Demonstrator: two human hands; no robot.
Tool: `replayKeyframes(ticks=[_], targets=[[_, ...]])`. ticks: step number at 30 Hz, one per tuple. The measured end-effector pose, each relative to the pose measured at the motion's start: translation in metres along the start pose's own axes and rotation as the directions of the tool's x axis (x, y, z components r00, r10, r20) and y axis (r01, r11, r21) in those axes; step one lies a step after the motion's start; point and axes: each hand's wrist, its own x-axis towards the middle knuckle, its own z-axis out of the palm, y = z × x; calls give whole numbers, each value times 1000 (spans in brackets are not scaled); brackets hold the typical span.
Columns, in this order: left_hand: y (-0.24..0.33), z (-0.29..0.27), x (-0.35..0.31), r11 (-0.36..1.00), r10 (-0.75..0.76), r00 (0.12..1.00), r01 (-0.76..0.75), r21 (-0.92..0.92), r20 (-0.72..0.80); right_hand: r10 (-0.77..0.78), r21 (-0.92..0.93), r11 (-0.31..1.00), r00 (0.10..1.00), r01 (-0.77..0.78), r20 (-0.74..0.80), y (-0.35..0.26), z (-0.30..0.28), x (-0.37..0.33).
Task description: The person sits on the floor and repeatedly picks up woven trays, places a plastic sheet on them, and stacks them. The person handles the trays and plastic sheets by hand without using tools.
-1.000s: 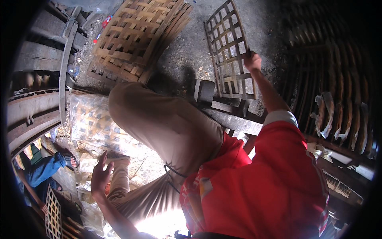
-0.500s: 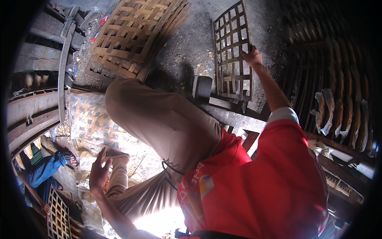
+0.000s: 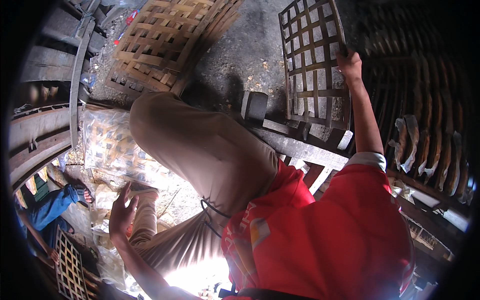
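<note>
My right hand is closed round the right edge of a woven bamboo lattice tray, which it holds up at the far right. The tray stands steeply tilted, and its lower end is by a wooden beam. My left hand hangs in the air beside my lower leg, fingers apart and holding nothing. Beyond that hand lies a lattice panel under clear plastic. At the far left, a stack of woven bamboo trays rests on the ground.
A dark rack with rows of long strips fills the right side. A small dark block stands by the beam. Wooden boards line the left. At lower left, another person's hand holds a lattice tray.
My right hand has moved right and slightly farther away, and the lattice tray has shifted right with it and turned more face-on. My left hand has moved only slightly.
</note>
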Motion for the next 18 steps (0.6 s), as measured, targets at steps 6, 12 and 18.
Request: replayKeyframes(ticks=[6,12,18], targets=[[-3,1,2,998,55,998,-55,-3,-5,94,-183,982,951,-41,294,-6,75,-2],[-8,4,-2,999,38,999,-38,2,1,150,-150,980,982,-131,118,-4,129,-14],[-8,4,-1,999,39,999,-39,-17,-6,46,-82,995,999,-48,-20,-16,78,-14]])
